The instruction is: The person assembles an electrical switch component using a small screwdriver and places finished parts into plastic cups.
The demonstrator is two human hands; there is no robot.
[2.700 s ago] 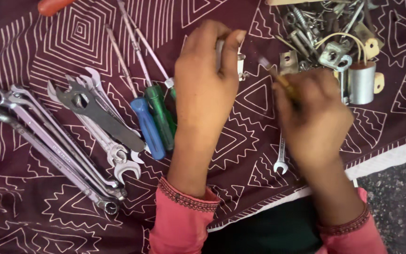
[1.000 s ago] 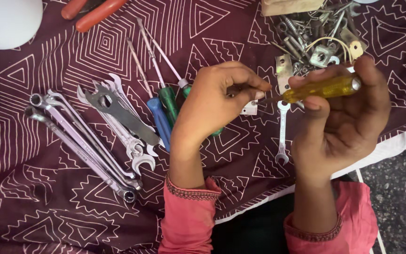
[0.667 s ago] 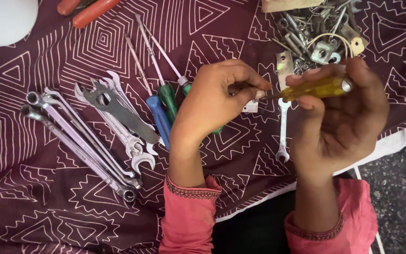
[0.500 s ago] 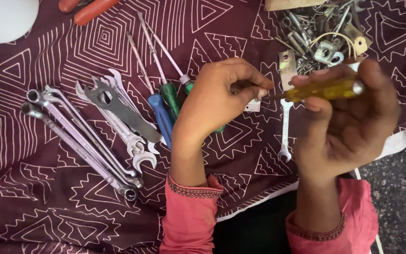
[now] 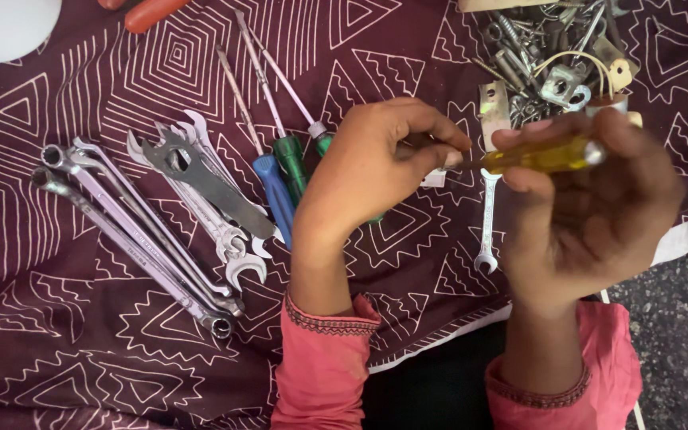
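Gripping yellow-handled screwdriver [image 5: 547,155], both hands [image 5: 471,191]

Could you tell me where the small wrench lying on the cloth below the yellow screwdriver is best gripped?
Probably grip the small wrench at its bare mid-shaft, coming from above: it lies flat, nearly upright in the picture, with clear cloth on both sides.
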